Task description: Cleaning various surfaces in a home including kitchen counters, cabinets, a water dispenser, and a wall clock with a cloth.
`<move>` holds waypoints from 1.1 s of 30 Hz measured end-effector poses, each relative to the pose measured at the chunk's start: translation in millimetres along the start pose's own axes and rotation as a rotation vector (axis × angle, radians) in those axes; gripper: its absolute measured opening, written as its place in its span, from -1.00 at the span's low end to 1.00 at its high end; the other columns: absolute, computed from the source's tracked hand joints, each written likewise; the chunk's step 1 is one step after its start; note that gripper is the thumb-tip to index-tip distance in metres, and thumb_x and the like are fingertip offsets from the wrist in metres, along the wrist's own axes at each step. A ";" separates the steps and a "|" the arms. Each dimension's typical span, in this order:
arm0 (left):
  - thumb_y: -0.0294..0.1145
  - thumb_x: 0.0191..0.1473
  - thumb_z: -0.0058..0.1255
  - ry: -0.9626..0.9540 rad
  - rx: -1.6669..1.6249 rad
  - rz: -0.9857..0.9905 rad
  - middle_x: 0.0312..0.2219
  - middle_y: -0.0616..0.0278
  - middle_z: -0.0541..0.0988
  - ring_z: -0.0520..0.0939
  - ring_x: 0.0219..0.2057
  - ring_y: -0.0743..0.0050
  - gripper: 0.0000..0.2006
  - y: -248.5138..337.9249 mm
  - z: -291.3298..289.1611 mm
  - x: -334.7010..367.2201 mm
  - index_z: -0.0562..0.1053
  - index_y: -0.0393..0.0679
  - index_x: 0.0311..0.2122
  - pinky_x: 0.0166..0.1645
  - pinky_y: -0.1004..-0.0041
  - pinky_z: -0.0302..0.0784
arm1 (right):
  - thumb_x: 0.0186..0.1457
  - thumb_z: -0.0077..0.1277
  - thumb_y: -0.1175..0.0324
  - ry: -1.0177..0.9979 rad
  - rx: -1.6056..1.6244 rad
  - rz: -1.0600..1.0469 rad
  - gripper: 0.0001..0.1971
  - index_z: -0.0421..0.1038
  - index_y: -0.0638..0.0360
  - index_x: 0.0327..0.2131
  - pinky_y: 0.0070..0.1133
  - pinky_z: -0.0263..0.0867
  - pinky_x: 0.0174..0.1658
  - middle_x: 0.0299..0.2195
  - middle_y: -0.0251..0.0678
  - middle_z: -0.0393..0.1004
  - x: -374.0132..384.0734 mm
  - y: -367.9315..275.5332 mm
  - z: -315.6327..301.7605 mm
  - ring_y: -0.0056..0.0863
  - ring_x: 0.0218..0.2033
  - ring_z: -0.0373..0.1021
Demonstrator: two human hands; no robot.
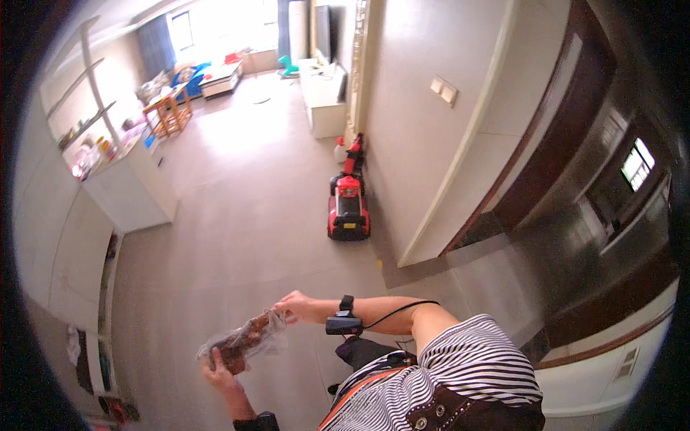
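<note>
A clear plastic bag [253, 336] with dark brown, lumpy contents stretches between my hands, above the floor. What the contents are I cannot make out. My left hand [224, 381] is closed round the lower left end of the bag, its thumb on the brown part. At the upper right end, my right hand [296, 306] pinches the bag's gathered edge. A black device [343, 325] with a cable is strapped to my right wrist.
A red and black ride-on toy car [349, 208] stands ahead by the wall. White cabinets [136, 188] line the left side. Farther off are a low white TV stand [321, 108] and a wooden stool [168, 115]. A dark-framed doorway opens on the right.
</note>
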State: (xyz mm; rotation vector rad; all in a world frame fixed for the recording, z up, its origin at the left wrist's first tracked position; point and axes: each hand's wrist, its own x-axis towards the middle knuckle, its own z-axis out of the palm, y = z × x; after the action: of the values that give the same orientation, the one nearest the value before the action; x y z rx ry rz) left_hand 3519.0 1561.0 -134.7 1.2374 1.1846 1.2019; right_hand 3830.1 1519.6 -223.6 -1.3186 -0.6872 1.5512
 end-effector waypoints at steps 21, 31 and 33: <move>-0.56 0.15 0.23 -1.339 0.279 0.337 0.22 -0.02 0.44 0.66 0.06 0.21 -0.37 60.5 475.5 123.9 0.31 -0.12 0.33 0.03 0.30 0.66 | 0.07 0.34 0.28 1.570 -1.266 -0.932 -0.56 0.50 0.30 -0.03 -0.31 0.44 -0.04 -0.14 -0.11 0.52 -206.9 -411.2 -459.4 -0.25 -0.10 0.50; -0.50 0.22 0.19 -1.517 0.245 0.330 0.13 -0.05 0.50 0.70 -0.02 0.19 -0.39 35.3 621.1 204.9 0.28 -0.12 0.35 -0.06 0.30 0.70 | 0.14 -0.03 0.40 1.635 -2.207 -0.263 -0.69 0.51 0.28 -0.06 -0.07 0.01 0.40 0.24 -0.08 0.38 -215.1 -472.3 -618.8 -0.10 0.30 0.22; -0.48 0.23 0.18 -1.621 0.267 0.339 0.14 -0.05 0.50 0.70 -0.03 0.18 -0.36 40.8 655.3 225.2 0.23 -0.11 0.37 -0.06 0.30 0.69 | 0.17 -0.03 0.37 1.656 -2.220 -0.263 -0.71 0.52 0.30 -0.09 -0.14 -0.03 0.44 0.21 -0.09 0.42 -191.6 -485.4 -649.4 -0.18 0.33 0.20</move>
State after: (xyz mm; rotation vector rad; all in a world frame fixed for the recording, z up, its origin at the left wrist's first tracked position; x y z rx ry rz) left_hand 4180.0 1768.7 -92.5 1.9691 -0.1187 -0.0436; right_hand 4588.2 1432.1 110.6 -2.7698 -1.0855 -1.5869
